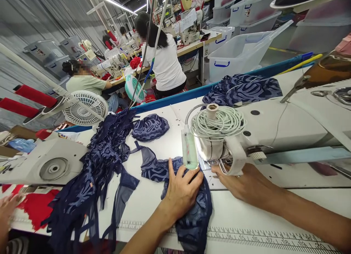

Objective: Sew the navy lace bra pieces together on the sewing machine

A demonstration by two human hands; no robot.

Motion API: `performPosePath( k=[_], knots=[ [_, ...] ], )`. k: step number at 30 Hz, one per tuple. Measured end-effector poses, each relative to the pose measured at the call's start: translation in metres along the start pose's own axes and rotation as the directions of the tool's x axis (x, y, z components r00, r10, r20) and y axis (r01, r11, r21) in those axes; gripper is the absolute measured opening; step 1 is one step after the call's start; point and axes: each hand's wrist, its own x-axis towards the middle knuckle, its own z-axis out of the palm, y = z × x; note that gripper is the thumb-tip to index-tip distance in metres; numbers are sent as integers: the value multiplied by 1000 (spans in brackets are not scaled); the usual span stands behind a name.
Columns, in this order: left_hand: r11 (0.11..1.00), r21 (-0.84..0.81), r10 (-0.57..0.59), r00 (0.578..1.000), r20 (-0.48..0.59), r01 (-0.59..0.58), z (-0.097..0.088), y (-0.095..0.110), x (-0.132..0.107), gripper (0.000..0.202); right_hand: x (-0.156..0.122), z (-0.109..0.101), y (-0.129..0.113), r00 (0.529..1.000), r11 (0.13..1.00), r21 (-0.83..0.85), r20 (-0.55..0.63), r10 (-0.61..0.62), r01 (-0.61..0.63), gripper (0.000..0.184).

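My left hand (pixel 182 191) lies on a navy lace bra piece (pixel 193 224), fingers spread and pressing it to the table. The piece hangs over the front edge, and its lace end (pixel 156 170) stretches left. My right hand (pixel 244 184) is at the presser foot of the sewing machine (pixel 274 115); its fingers are drawn together, with the tips partly behind the machine head. What they pinch, if anything, is hidden. A small pale green lamp (pixel 190 150) hangs just above my left fingers. Coiled pale cord (pixel 219 122) sits on the machine head.
Left lies a heap of navy lace pieces (pixel 101 166), beside a single lace cup (pixel 150 127). More navy lace (pixel 241 89) is piled behind the machine. A printed ruler (pixel 246 234) runs along the table front. Another person's hand (pixel 9 210) is near red fabric (pixel 38 208) at far left.
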Motion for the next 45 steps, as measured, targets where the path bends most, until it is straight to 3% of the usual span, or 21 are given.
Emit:
performPosePath(
  k=[3,6,9,11,13,16,19,21,24,26,28,32,35,38,40,41,42,44,45],
  knots=[
    [996,-73,-52,998,40,55,-8,0,10,26,-4,-10,-13,987,987,60,49,-150,147,43],
    [965,-106,-239,970,36,241,-15,-6,30,28,-3,-9,-24,964,954,184,77,-256,238,43],
    [902,-193,-360,920,155,386,-18,-16,51,36,-3,-7,-27,971,946,257,81,-226,199,43],
    [868,-277,-344,901,266,413,-21,-22,60,24,-5,-7,-27,980,943,303,93,-174,139,44],
    [843,-356,-317,907,279,404,-25,-26,64,15,-6,-7,-28,996,943,334,87,-31,0,34],
    [802,-496,-283,944,171,331,-32,-26,59,9,0,-4,-35,961,898,343,115,250,-275,14],
    [788,-576,-244,969,36,220,-36,-23,45,6,9,1,-43,914,844,355,212,346,-402,11],
    [863,-497,-161,982,-98,92,-36,-19,32,14,13,4,-47,936,888,301,161,313,-349,15],
    [982,-138,86,958,-274,-127,-33,-13,10,8,12,4,-49,990,988,89,-55,129,-124,24],
    [975,70,223,915,-338,-212,-29,-8,-3,17,11,2,-49,990,999,-20,-139,26,-30,27],
    [956,153,291,876,-386,-251,-26,-6,-11,20,9,0,-48,987,999,-48,-160,-22,15,26],
    [948,168,317,858,-404,-271,-18,-5,-19,14,6,3,-45,981,996,-7,-172,-87,87,12],
    [952,175,304,854,-423,-252,-17,-4,-20,21,3,5,-44,975,993,19,-196,-108,114,14],
    [986,40,160,878,-452,-159,-26,-2,-15,25,3,5,-47,988,983,177,-154,-17,45,16],
    [977,-210,-31,949,-314,-37,-36,-4,-3,20,6,3,-50,984,904,392,13,178,-169,10],
    [941,-334,-113,978,-175,49,-41,-6,6,17,8,2,-50,945,811,485,156,287,-327,5],
    [895,-422,-164,986,-9,145,-45,-9,16,15,10,2,-50,875,697,529,313,369,-483,4],
    [836,-452,-215,943,254,312,-45,-17,38,12,13,1,-48,728,541,491,529,437,-682,13],
    [829,-424,-234,914,331,365,-42,-20,49,10,13,0,-46,705,548,456,558,437,-701,14]
  ],
)
